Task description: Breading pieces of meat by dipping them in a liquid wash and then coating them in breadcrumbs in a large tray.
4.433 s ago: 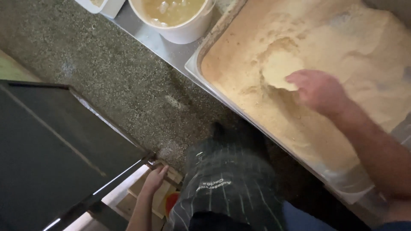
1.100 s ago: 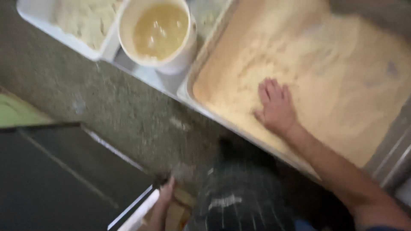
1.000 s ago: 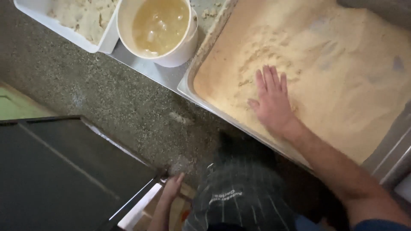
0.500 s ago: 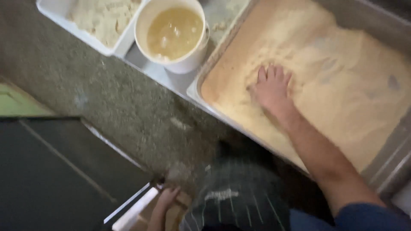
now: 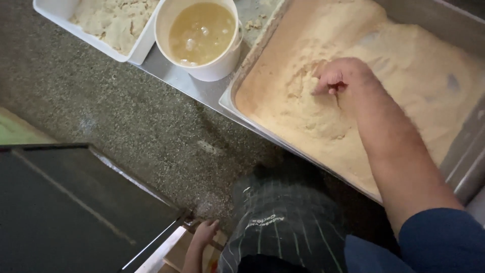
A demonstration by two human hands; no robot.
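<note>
Digging the right hand [image 5: 342,76], fingers curled together, into the pale crumb coating [image 5: 323,108] filling the big metal tray [image 5: 230,98], apparently working a piece buried there, though too covered to tell. Resting the left hand [image 5: 204,233] low beside a dark panel [image 5: 65,202], grip impossible to tell. Standing by: white bowl of yellowish liquid [image 5: 201,35] and white tub of coated pieces [image 5: 108,20], suggesting coating partly done.

Bucket [image 5: 202,38] left of flour tray [image 5: 242,83]
</note>
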